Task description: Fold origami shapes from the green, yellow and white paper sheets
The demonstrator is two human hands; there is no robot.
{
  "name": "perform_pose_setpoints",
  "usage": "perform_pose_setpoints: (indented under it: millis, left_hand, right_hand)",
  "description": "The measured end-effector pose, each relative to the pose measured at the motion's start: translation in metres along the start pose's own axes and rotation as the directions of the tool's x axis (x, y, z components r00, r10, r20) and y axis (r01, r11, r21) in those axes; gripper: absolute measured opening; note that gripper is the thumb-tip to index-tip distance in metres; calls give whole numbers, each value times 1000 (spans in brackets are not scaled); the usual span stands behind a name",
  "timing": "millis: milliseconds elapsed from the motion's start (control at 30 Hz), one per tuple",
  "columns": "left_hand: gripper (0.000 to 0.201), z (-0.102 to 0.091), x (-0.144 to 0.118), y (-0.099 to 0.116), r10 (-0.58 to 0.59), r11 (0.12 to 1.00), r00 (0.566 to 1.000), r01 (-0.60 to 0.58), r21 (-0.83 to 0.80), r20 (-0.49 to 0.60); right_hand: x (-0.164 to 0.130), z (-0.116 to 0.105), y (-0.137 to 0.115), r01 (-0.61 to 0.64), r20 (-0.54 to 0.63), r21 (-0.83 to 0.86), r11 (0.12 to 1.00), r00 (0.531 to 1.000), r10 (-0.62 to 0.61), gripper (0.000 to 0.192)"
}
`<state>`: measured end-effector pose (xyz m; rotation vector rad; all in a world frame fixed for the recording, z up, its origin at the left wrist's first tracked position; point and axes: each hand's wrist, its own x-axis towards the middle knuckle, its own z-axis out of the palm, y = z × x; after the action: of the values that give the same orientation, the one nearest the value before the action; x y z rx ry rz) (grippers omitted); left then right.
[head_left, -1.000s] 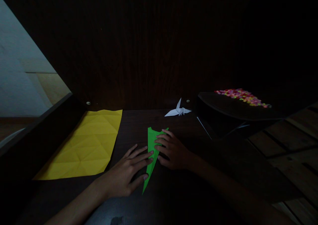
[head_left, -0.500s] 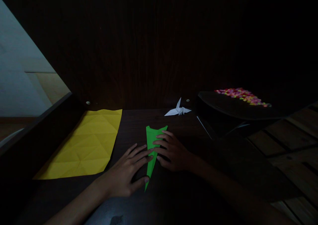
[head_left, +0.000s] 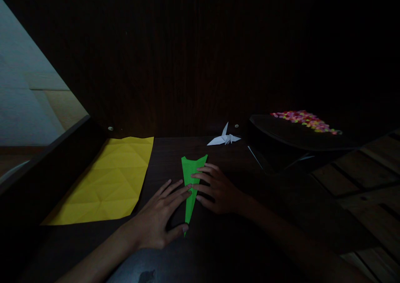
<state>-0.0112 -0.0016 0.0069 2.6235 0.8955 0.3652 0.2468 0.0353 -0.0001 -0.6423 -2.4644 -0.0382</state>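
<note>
Green paper (head_left: pixel 189 167): flat on the dark tabletop (head_left: pixel 168 160), right between the two hands, folded into a long skinny wedge
Long axis: pretty much straight away from the person, far end leaning a touch right; wide notched end out by the back panel (head_left: pixel 187 87), pointy tip closest to the body
Left hand (head_left: pixel 159 218): spread out, pinching nothing, fingertips on the wedge's left side, thumb down by the tip, so it's the nearer one there
Right hand (head_left: pixel 218 191): fingers loosely fanned over the right edge, no pinch either, nearer the wide end
Fingertips: almost meeting mid-wedge; can't tell how hard they're pressing
Neighbours: creased yellow sheet (head_left: pixel 109 183) off left, white folded bird (head_left: pixel 223 140) beyond the wide end
</note>
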Motion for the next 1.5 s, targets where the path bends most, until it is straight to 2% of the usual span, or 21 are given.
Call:
perform_pose_setpoints:
  millis: [167,300,667,933,1133,1500]
  left_hand:
    - [86,-1,0,1,9,1000,1000,-9,-27,-10]
    - [92,-2,-1,2,-36,999,999,36,-32,-7]
    - [106,3,-3,0,-42,999,999,42,-26,-15]
    - [93,2,-1,0,-22,996,997,15,-92,-77]
    - [101,3,-1,-1,-52,996,997,47,-79,-64]
    - [109,5,-5,-1,-177,978,984,176,-112,-1]
  right_hand:
    - [0,1,0,7,22,2,1000,1000,-7,28]
    - [0,3,1,15,17,-12,1000,1000,-14,23]
    - [6,7,-11,-78,-1,-28,997,997,78,29]
    - [7,11,-17,-117,-4,-14,993,993,117,29]
    - [6,14,-19,-121,10,-14,993,993,121,37]
    - [10,17,-18,-138,89,-7,990,986,138,46]
